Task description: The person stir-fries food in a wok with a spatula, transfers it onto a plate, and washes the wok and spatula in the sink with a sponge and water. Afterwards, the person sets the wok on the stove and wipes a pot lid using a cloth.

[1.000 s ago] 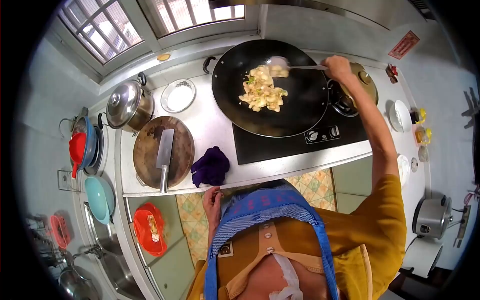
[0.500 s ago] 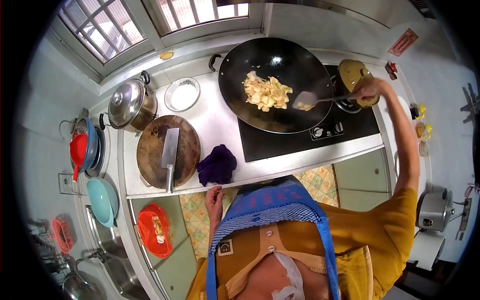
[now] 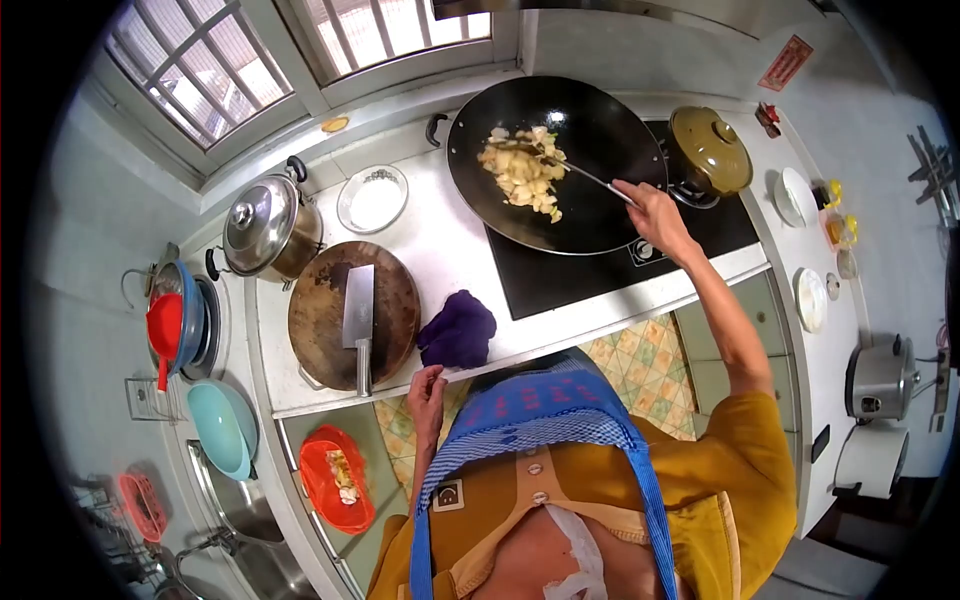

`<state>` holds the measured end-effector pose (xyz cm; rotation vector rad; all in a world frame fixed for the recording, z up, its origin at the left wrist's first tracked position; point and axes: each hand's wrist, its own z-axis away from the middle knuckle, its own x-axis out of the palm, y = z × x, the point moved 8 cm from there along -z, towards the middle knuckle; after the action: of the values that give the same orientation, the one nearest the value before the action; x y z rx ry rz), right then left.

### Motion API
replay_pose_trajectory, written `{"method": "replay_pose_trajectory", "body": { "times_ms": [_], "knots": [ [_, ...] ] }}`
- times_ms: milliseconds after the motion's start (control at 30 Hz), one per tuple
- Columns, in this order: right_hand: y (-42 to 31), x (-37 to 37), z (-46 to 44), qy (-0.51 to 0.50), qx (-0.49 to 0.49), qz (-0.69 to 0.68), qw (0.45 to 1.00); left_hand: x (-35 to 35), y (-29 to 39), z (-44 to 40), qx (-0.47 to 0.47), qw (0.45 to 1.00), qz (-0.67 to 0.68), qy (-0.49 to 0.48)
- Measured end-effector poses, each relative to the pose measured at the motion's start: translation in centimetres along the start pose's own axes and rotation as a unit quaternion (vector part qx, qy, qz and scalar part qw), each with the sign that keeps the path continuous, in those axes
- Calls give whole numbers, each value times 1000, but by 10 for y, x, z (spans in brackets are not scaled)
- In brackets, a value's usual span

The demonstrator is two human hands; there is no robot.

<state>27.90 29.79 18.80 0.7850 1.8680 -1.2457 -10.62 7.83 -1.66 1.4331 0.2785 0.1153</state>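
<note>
My right hand (image 3: 652, 215) grips the handle of a metal spatula (image 3: 594, 180), whose blade lies among the pale yellow food pieces (image 3: 528, 180) on the left side of the black wok (image 3: 600, 140). The wok sits on the black stove (image 3: 560, 280). My left hand (image 3: 427, 392) hangs at the counter's front edge with its fingers curled; whether anything is between them is too small to tell. Just above it lies a dark purple cloth (image 3: 458, 332). Left of the cloth, a cleaver (image 3: 359, 308) rests on the round wooden board (image 3: 305, 300).
A steel pot (image 3: 266, 225) and a white bowl (image 3: 373, 199) stand behind the board. A lidded amber pot (image 3: 710, 152) is right of the wok. A red basin (image 3: 335, 490) hangs below the counter, near a turquoise bowl (image 3: 222, 430). White dishes (image 3: 795, 197) stand far right.
My right hand has moved left and down from near the amber pot, and the spatula has gone from the wok's right side into the food. My left hand stays by the counter edge.
</note>
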Motion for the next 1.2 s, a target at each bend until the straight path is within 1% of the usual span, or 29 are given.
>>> {"method": "replay_pose_trajectory", "body": {
  "times_ms": [33,100,167,200,233,267,300,367,400,433,467,533,600,633,700,767,833,867,900,933,967,1033,1067,1100,1133,1167,1200],
  "knots": [
    [-21,-4,9,5,-54,57,997,-3,5,2,-1,1000,-1,-3],
    [-42,-12,29,-5,-40,71,997,-9,6,8,-53,998,-32,-7],
    [-60,-25,49,-4,-22,128,992,-19,2,10,-40,998,-44,-13],
    [-65,-29,61,-4,-21,130,991,-22,0,12,-26,998,-57,-16],
    [-66,-29,73,-25,0,110,994,-24,-5,14,-26,998,-56,-17],
    [-67,-26,83,-44,21,90,995,-27,-10,16,-35,999,-22,-12],
    [-71,-20,89,-60,29,117,991,-30,-14,16,-43,999,13,-8],
    [-62,9,96,-51,13,164,985,-31,-10,15,-47,999,4,-20],
    [-53,23,88,-43,39,202,978,-30,-10,14,-52,998,-7,-29],
    [-42,30,75,-10,34,202,979,-29,-11,12,-52,998,-6,-33],
    [-28,36,64,1,36,223,974,-26,-13,10,-56,997,9,-43],
    [-24,27,53,39,36,205,977,-29,-18,4,-56,997,25,-50],
    [-29,12,43,65,31,181,981,-32,-15,1,17,999,-22,-44],
    [-33,7,36,71,35,165,983,-33,-11,3,14,999,-21,-39],
    [-30,15,9,118,-6,154,981,-32,-4,6,-19,999,2,-40],
    [-9,39,-23,125,11,142,982,-32,2,9,-12,999,16,-34],
    [-5,54,-37,114,3,116,987,-34,14,15,32,998,-52,-20],
    [-5,61,-36,100,-27,122,987,-34,7,18,34,998,-51,-15],
    [-22,56,-27,80,-41,118,989,-39,-5,22,40,998,-41,18],
    [-28,53,-16,46,-59,134,988,-42,-13,24,43,997,-31,50],
    [-29,49,-3,9,-76,149,986,-39,-13,26,39,997,-28,53],
    [-32,22,21,-63,-72,260,961,-37,-21,33,-12,994,49,102],
    [-32,4,30,-83,-85,301,946,-33,-27,35,-27,991,63,112],
    [-28,-13,38,-71,-96,339,933,-26,-25,35,-31,991,62,111],
    [-27,-29,47,-58,-99,346,931,-16,-17,32,-22,992,60,108],
    [-20,-43,55,-74,-61,361,928,-7,-8,30,-14,993,58,106],
    [-19,-58,63,-71,-56,350,932,2,-1,28,-13,994,40,102]
  ]
}}
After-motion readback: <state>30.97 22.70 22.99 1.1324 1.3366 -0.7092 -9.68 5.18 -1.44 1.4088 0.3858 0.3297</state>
